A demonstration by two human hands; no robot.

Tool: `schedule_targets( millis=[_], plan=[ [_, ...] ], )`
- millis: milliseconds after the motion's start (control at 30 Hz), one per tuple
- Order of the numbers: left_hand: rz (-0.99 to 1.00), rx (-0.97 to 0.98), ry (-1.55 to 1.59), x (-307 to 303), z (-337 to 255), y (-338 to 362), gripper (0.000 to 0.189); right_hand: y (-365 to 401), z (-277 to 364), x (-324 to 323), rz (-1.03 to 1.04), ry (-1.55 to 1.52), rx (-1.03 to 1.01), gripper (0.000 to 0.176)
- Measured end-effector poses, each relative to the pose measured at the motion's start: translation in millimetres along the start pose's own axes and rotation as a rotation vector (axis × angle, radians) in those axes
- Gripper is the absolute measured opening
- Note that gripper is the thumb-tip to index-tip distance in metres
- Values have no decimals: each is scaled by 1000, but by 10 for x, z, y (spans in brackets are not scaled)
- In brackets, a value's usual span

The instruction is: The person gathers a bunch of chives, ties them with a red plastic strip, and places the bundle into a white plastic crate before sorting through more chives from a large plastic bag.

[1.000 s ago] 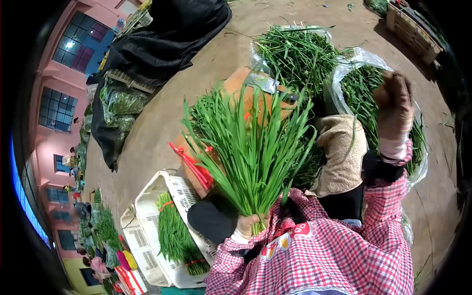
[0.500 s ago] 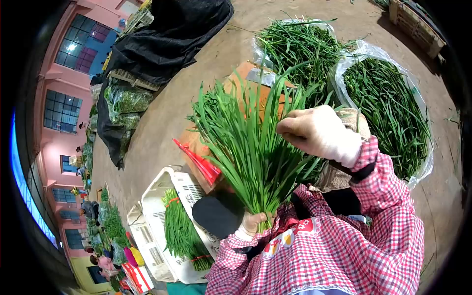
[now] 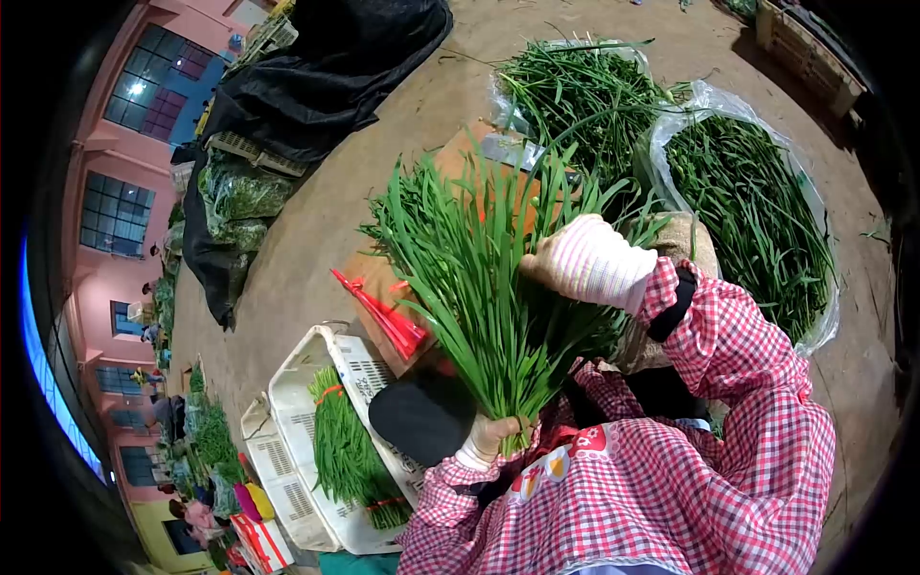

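We see the left hand low in the middle of the view, just above the checked sleeve, fist closed tight round the foot of a bunch of greens. The wrist is bent upward, so the bunch stands nearly upright and fans out wide above the fist, its long flat leaves spreading left and right.

The right hand, in a pale striped glove, comes in from the right with the elbow raised and the forearm sloping down toward the leaves. Its back faces us and the fingers are tucked into the right side of the fan, about halfway up. We cannot tell whether they are pinching any leaves or only pressing on them. The two hands are well apart, one at the foot of the bunch and one up among the leaves.

Behind the bunch we make out a cardboard box on the ground, with red ties at its near corner. Two clear bags full of loose greens lie beyond it to the right. At lower left a white crate holds tied bundles. A black sheet lies at upper left.
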State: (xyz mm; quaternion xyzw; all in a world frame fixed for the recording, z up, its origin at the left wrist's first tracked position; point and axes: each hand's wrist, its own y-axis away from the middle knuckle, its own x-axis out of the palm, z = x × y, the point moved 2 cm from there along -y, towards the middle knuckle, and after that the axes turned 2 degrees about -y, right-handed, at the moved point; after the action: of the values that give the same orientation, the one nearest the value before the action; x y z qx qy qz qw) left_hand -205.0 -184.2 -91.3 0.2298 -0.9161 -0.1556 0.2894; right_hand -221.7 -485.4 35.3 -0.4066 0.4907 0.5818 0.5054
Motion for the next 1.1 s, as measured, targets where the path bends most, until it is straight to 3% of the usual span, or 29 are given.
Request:
schedule_targets(
  millis=[67, 200, 233, 333, 367, 467, 500, 633, 733, 867, 1033, 1100],
  plan=[
    [19, 3, 21, 15, -9, -6, 53, -9, 10, 64, 5, 0, -78, 21],
    [19, 48, 18, -10, 22, -28, 54, 10, 80, 76, 59, -31, 1, 22],
    [13, 51, 12, 1, 13, -32, 54, 51, 53, 123, -83, -97, -25, 20],
    [9, 22, 46, 7, 13, -11, 54, 40, -5, 214, -179, -33, -47, 17],
    [13, 7, 65, 8, 11, -11, 54, 8, -7, 237, -92, 27, -30, 16],
    [30, -5, 94, 134, -86, -26, 54, 35, -1, 278, -181, -54, -92, 16],
    [71, -6, 25, 82, -90, -43, 55, 22, 50, 155, -10, 5, -49, 16],
    [40, 26, 59, 80, -59, -41, 56, 147, 81, 133, -190, -63, -97, 17],
    [13, 29, 78, 105, -63, -42, 57, 201, 124, 111, -193, -87, -78, 16],
    [22, -15, 56, -28, 1, -15, 59, 268, 71, 304, -481, -304, -102, 19],
    [38, 32, -11, -110, -8, -71, 57, 351, 52, 405, -734, -767, 9, 15],
    [39, 18, 7, -97, -47, -83, 56, 351, 51, 439, -741, -839, 88, 16]
  ],
)
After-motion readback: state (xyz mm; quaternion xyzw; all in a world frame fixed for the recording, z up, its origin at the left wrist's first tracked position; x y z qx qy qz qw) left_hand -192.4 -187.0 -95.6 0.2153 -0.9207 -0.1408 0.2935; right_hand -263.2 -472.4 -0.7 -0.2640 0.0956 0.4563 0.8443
